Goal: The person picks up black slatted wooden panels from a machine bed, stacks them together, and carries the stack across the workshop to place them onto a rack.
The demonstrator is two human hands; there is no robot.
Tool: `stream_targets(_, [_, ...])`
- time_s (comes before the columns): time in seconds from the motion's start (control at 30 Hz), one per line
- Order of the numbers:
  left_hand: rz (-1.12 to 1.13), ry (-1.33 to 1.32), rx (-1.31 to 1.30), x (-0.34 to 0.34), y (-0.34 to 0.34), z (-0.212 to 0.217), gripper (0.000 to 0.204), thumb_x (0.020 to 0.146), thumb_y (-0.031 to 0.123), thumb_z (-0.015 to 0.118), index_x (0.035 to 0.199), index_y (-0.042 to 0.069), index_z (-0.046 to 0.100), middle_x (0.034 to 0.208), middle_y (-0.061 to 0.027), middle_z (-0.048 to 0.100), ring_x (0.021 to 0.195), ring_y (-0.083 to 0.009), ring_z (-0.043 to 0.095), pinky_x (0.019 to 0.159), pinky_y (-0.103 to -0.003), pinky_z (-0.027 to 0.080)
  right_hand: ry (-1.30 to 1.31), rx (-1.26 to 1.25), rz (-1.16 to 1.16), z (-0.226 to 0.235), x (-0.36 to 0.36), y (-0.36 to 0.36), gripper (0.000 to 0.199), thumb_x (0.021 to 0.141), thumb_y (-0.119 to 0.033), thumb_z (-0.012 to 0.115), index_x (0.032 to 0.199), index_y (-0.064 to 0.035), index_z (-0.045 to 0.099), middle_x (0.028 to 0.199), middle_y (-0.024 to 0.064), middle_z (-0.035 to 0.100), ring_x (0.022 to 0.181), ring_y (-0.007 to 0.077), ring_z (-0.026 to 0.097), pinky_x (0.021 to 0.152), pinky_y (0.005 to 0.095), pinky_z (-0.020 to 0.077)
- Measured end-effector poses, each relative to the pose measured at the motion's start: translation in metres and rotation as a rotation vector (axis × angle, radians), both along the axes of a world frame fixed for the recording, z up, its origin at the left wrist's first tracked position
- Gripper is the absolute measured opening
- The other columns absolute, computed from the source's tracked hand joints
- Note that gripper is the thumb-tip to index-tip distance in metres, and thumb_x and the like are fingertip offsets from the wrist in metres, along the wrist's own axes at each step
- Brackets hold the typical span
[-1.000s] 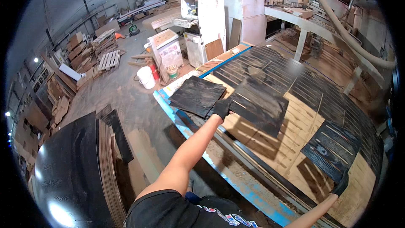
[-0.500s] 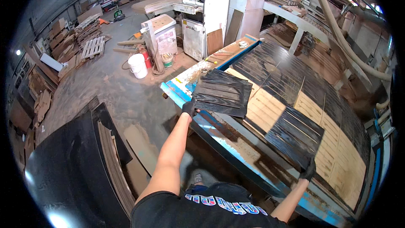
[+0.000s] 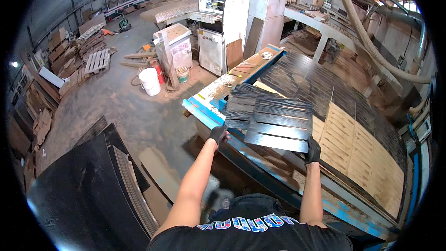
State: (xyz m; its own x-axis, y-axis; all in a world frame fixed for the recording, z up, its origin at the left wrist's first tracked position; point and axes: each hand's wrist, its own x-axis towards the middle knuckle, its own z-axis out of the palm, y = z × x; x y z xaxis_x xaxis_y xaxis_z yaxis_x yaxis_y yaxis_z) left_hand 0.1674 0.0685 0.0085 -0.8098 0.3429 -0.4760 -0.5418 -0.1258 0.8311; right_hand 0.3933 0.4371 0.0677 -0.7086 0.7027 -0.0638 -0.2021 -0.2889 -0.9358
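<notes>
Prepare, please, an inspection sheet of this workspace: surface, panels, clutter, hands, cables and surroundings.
Surface: pale wooden bed with dark marks, partly covered by dark panels; blue rail has worn paint.
Job's things: slotted black panel is tilted and, in view, overlaps another dark panel.
Clutter: white bucket, red cylinder and small tub stand on the floor.
Hands: gloved right hand grips the slotted panel's right edge; gloved left hand is at the other panel's near left corner, grip unclear.
Cables: none clearly seen; a thick beige hose hangs at upper right.
Surroundings: stacked dark boards at lower left; a white cabinet beyond the bed.
</notes>
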Motion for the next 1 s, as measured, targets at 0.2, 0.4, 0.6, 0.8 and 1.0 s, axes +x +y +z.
stream_targets(0.2, [-0.079,-0.039,-0.049,0.0,-0.017,0.012,0.043,0.091,0.041,0.054,0.118,0.008,0.051,0.093,-0.0084,0.065,0.067,-0.0193,0.064,0.05,-0.031,0.049,-0.106,0.005,0.094,0.01,-0.061,-0.051,0.029,0.089,-0.028,0.061,0.096,-0.0001,0.063,0.088,0.0076,0.062,0.077,0.0174,0.059,0.068,0.0317,0.0472])
stream_targets(0.4, [-0.137,0.018,-0.139,-0.018,-0.009,0.02,0.048,0.092,0.049,0.048,0.12,0.01,0.052,0.095,-0.0057,0.065,0.068,-0.0176,0.063,0.054,-0.031,0.049,-0.101,0.034,0.114,-0.016,-0.115,-0.054,0.025,0.089,-0.03,0.062,0.083,-0.0051,0.063,0.076,0.0041,0.06,0.068,0.0141,0.056,0.061,0.0295,0.0454])
stream_targets(0.6, [-0.07,-0.012,-0.187,-0.031,-0.01,0.015,0.055,0.088,0.056,0.05,0.121,0.012,0.051,0.095,-0.0046,0.061,0.07,-0.0164,0.059,0.059,-0.033,0.044,-0.071,-0.036,0.121,-0.048,-0.15,-0.048,0.024,0.089,-0.028,0.061,0.082,-0.0055,0.063,0.074,0.0035,0.06,0.065,0.0147,0.054,0.059,0.0294,0.0452])
stream_targets(0.8, [0.381,-0.059,-0.291,-0.076,-0.039,-0.013,0.029,0.088,0.042,0.056,0.099,0.015,0.058,0.079,0.0002,0.056,0.055,-0.0136,0.052,0.047,-0.028,0.039,-0.392,0.427,0.142,-0.08,-0.171,-0.038,0.031,0.086,-0.033,0.059,0.084,-0.003,0.066,0.08,0.0112,0.066,0.072,0.0244,0.061,0.067,0.034,0.0467])
stream_targets(1.0, [0.478,0.282,-0.353,-0.137,-0.024,0.033,0.024,0.084,0.027,0.059,0.097,0.007,0.063,0.076,-0.0009,0.058,0.064,-0.0135,0.051,0.051,-0.029,0.039,-0.88,0.927,0.319,-0.008,-0.157,-0.033,0.05,0.086,-0.051,0.044,0.092,-0.0072,0.067,0.1,0.0194,0.064,0.096,0.0359,0.06,0.082,0.0435,0.0471])
